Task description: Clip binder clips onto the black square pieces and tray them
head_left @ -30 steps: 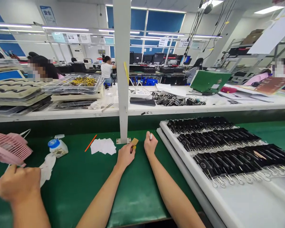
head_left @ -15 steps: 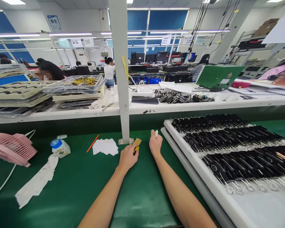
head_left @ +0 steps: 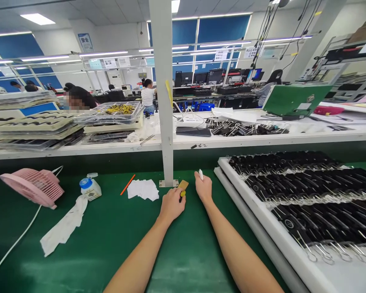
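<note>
My left hand (head_left: 172,204) is closed round a small tan and yellow piece (head_left: 183,186) just in front of the post's foot, over the green mat (head_left: 110,240). To its right, my right hand (head_left: 203,188) is a fist with a white tip (head_left: 201,174) sticking up from it; the rest of that white object is hidden in the fingers. The hands are apart. Left of my left hand lie a torn white paper (head_left: 143,189) and an orange stick (head_left: 127,184).
A white tray (head_left: 247,191) of black clipped parts stands on the right. At the left are a pink fan (head_left: 33,187), a blue-capped bottle (head_left: 90,189) and a white strip (head_left: 64,228). A white post (head_left: 167,122) rises before a loaded shelf (head_left: 125,151); people sit beyond.
The view has shifted, so the whole scene sits further right and slightly lower. Both hands keep their grips, with little visible movement over the mat.
</note>
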The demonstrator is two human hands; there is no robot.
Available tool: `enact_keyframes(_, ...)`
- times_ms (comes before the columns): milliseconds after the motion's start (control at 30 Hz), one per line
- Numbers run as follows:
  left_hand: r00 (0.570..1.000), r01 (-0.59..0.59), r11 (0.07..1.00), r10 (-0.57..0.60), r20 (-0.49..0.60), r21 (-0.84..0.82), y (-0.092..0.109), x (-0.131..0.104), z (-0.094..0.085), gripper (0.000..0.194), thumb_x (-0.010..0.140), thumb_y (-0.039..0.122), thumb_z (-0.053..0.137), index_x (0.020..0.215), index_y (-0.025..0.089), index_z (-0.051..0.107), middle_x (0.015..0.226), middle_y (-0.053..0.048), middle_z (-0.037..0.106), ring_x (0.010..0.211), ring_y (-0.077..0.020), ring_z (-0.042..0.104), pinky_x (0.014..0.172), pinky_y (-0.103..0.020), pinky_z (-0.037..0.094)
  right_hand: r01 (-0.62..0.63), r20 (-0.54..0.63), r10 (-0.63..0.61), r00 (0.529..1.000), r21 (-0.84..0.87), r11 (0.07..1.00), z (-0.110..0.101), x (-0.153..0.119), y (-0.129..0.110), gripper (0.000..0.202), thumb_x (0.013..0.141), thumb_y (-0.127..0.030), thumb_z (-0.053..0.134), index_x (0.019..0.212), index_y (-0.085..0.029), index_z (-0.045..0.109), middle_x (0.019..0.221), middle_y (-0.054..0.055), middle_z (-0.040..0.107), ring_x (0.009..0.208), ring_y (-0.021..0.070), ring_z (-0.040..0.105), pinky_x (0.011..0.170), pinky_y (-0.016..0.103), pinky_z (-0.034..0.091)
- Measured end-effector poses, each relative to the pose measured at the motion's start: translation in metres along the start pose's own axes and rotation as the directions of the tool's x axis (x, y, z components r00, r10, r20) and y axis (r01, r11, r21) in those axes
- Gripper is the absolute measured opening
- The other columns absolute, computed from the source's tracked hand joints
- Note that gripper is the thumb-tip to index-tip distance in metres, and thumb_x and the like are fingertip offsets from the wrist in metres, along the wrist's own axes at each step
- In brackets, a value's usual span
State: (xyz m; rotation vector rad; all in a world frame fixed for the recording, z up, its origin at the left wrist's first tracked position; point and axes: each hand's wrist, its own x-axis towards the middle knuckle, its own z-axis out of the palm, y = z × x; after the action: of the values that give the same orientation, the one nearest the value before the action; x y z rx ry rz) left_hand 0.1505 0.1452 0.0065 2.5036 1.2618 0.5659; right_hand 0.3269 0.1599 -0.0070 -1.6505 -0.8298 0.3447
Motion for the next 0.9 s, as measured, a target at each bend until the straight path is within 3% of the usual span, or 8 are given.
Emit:
enact_keyframes(100,0.999,-0.036,0.999,0.036,0.005,0.008,0.001,-0.001,0.002,0.027,0.098,0.024,0.047,0.119,0.022,0.065,0.115,-0.009,0.072,0.109,-0.0267,0.065,0.084,-0.035,0.052,-0.045,-0.029,0.045,0.999,0.023,0.999,-0.003,0.001,0.002,0.047,0.089,-0.049,0.053,0.058,-0.024,0.029,0.053,-0.004,0.027,0.056,0.013,0.026,0.05,0.03,0.022)
enact_keyframes(233,0.999,-0.049,0.999,0.049,0.008,-0.008,0.0,-0.002,0.003,0.026,0.098,0.024,0.048,0.116,0.022,0.065,0.11,-0.008,0.074,0.104,-0.0268,0.066,0.083,-0.036,0.053,0.024,-0.149,-0.021,0.989,0.014,1.0,-0.003,-0.002,0.003,0.05,0.092,-0.055,0.047,0.057,-0.024,0.029,0.053,-0.003,0.027,0.056,0.0135,0.028,0.051,0.03,0.023)
enact_keyframes(367,0.998,-0.063,0.998,0.063,0.009,-0.029,0.002,-0.005,0.004,0.023,0.096,0.023,0.049,0.11,0.024,0.068,0.106,-0.005,0.074,0.1,-0.0251,0.068,0.084,-0.035,0.053,0.062,0.09,-0.049,0.995,-0.142,0.988,0.001,0.0,0.002,0.047,0.087,-0.05,0.053,0.053,-0.023,0.035,0.05,-0.002,0.034,0.053,0.0136,0.029,0.051,0.03,0.022)
enact_keyframes(433,0.997,-0.069,0.997,0.07,0.016,-0.035,0.004,-0.008,0.005,0.021,0.095,0.025,0.051,0.106,0.025,0.069,0.103,-0.004,0.074,0.098,-0.0244,0.068,0.084,-0.035,0.053,0.076,0.147,-0.051,0.988,-0.171,0.982,0.002,0.001,0.002,0.046,0.084,-0.049,0.056,0.052,-0.022,0.037,0.049,-0.002,0.035,0.052,0.0135,0.029,0.05,0.03,0.022)
enact_keyframes(600,0.995,-0.084,0.994,0.087,0.05,-0.067,0.009,-0.013,0.007,0.019,0.094,0.035,0.055,0.101,0.024,0.069,0.1,-0.005,0.074,0.097,-0.0247,0.068,0.086,-0.036,0.054,0.086,-0.092,-0.093,0.991,-0.079,0.993,-0.003,-0.011,0.001,0.051,0.088,-0.056,0.053,0.053,-0.023,0.033,0.05,-0.004,0.029,0.053,0.013,0.03,0.052,0.03,0.024)
enact_keyframes(733,0.998,-0.045,0.992,0.049,0.03,-0.117,0.009,-0.014,0.006,0.028,0.091,0.048,0.06,0.106,0.025,0.066,0.101,-0.004,0.072,0.098,-0.0268,0.068,0.086,-0.039,0.056,0.185,-0.165,-0.186,0.969,-0.022,0.983,-0.008,-0.019,-0.003,0.052,0.089,-0.053,0.053,0.054,-0.024,0.029,0.051,-0.005,0.027,0.055,0.0122,0.029,0.056,0.031,0.025)
enact_keyframes(800,0.999,-0.032,0.987,0.034,0.013,-0.155,0.008,-0.014,0.006,0.028,0.092,0.048,0.06,0.108,0.026,0.066,0.104,-0.003,0.072,0.099,-0.0262,0.068,0.086,-0.039,0.056,0.126,-0.14,-0.127,0.982,-0.015,0.992,-0.01,-0.016,-0.003,0.05,0.088,-0.05,0.054,0.054,-0.024,0.03,0.05,-0.004,0.027,0.054,0.0127,0.029,0.056,0.031,0.026)
enact_keyframes(900,0.999,-0.035,0.979,0.032,-0.016,-0.199,0.008,-0.016,0.006,0.027,0.094,0.044,0.056,0.114,0.028,0.066,0.11,-0.002,0.072,0.102,-0.0248,0.069,0.089,-0.038,0.057,-0.162,-0.035,0.16,0.987,-0.052,0.985,-0.011,-0.007,0.0,0.045,0.084,-0.049,0.059,0.054,-0.023,0.039,0.048,-0.003,0.034,0.051,0.0149,0.033,0.054,0.033,0.028)
